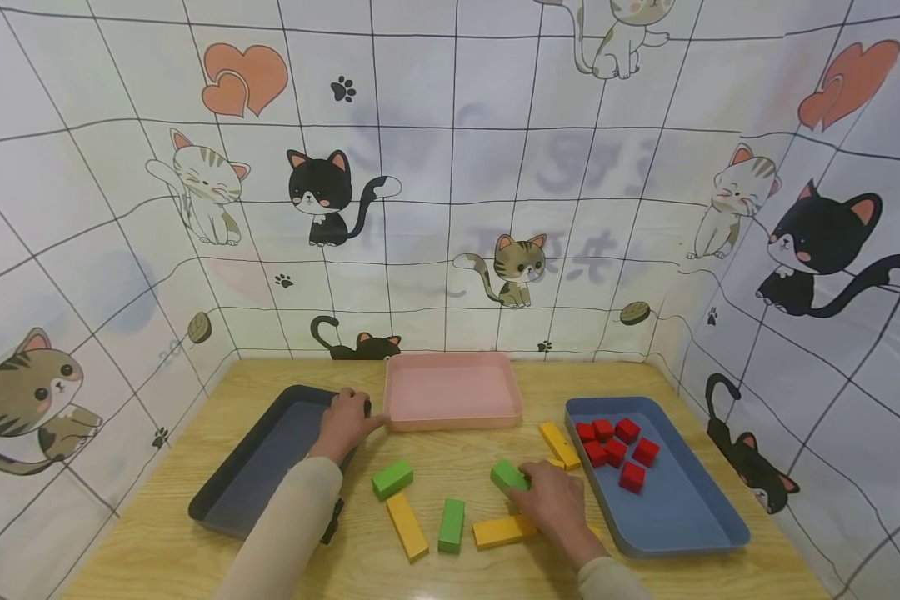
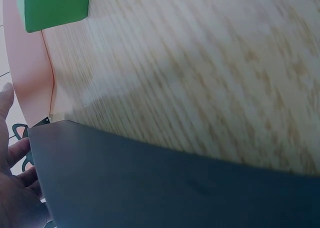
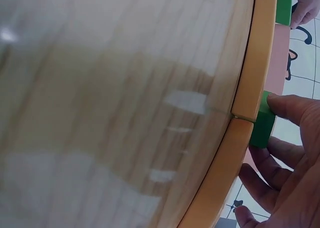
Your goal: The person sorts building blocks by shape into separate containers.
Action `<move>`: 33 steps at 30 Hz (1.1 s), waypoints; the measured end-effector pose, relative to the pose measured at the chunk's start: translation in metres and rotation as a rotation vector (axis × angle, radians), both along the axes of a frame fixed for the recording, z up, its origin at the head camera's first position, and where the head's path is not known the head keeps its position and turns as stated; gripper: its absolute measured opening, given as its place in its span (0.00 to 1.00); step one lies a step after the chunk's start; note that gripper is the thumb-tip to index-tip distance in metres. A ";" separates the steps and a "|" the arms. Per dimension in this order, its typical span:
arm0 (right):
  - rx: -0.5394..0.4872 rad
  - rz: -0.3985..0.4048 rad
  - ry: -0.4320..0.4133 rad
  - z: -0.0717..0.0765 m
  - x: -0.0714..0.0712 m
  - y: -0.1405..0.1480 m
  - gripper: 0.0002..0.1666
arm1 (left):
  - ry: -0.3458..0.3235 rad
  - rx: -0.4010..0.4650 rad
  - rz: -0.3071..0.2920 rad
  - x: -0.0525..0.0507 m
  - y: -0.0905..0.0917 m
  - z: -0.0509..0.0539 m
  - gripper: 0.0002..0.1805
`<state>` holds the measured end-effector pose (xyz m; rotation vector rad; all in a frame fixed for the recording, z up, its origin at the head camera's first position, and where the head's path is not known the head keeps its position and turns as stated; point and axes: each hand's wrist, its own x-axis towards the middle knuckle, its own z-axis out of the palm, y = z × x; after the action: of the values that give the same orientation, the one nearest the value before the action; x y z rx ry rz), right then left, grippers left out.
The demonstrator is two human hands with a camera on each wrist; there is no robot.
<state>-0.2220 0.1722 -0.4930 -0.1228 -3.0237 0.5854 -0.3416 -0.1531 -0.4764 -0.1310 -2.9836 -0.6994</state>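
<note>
At the dark grey tray's [image 1: 221, 467] back right corner is my left hand [image 1: 342, 421], its thumb pointing toward the pink tray [image 1: 450, 423]. In the left wrist view the fingers [image 2: 20, 150] lie beside the tray's corner and hold nothing; whether they touch it I cannot tell. My right hand [image 1: 558, 504] pinches a green block [image 1: 507, 475] between thumb and fingers. The right wrist view shows that green block [image 3: 263, 125] behind two yellow blocks [image 3: 260, 53]. Below the right hand lies a yellow block [image 1: 504, 531], partly covered by it.
Several red cubes [image 1: 615, 452] sit in the blue tray [image 1: 690, 517] on the right. Two other green blocks [image 1: 452, 526] and a slanted yellow block [image 1: 407, 527] lie mid-table. More yellow blocks [image 1: 559, 445] are near the blue tray. A cat-printed cloth [image 1: 420, 167] encloses the table.
</note>
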 end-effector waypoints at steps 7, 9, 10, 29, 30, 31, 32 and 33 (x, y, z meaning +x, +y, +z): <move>-0.022 0.007 0.023 -0.002 -0.002 0.000 0.23 | 0.005 -0.025 0.006 0.000 -0.001 0.002 0.35; -0.040 0.008 0.028 -0.002 -0.003 0.000 0.23 | 0.000 -0.030 0.009 0.000 -0.001 0.003 0.35; -0.054 0.006 0.026 -0.002 -0.004 -0.001 0.23 | -0.002 -0.032 0.012 0.000 -0.001 0.003 0.35; -0.249 -0.009 0.113 0.011 -0.022 -0.007 0.21 | -0.034 -0.047 0.020 -0.002 0.002 0.009 0.36; -0.260 -0.010 0.127 0.013 -0.024 -0.006 0.21 | -0.035 -0.051 0.018 -0.001 0.003 0.009 0.36; -0.269 -0.015 0.136 0.014 -0.027 -0.006 0.20 | -0.036 -0.058 0.015 -0.001 0.003 0.009 0.36; -0.284 -0.018 0.146 0.015 -0.030 -0.006 0.20 | -0.037 -0.066 0.011 -0.001 0.003 0.009 0.36; -0.297 -0.020 0.155 0.016 -0.033 -0.005 0.20 | -0.038 -0.071 0.006 -0.001 0.004 0.009 0.36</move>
<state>-0.2551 0.1673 -0.4770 -0.1140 -2.7663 0.9893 -0.3426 -0.1494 -0.4670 -0.1133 -3.0448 -0.6026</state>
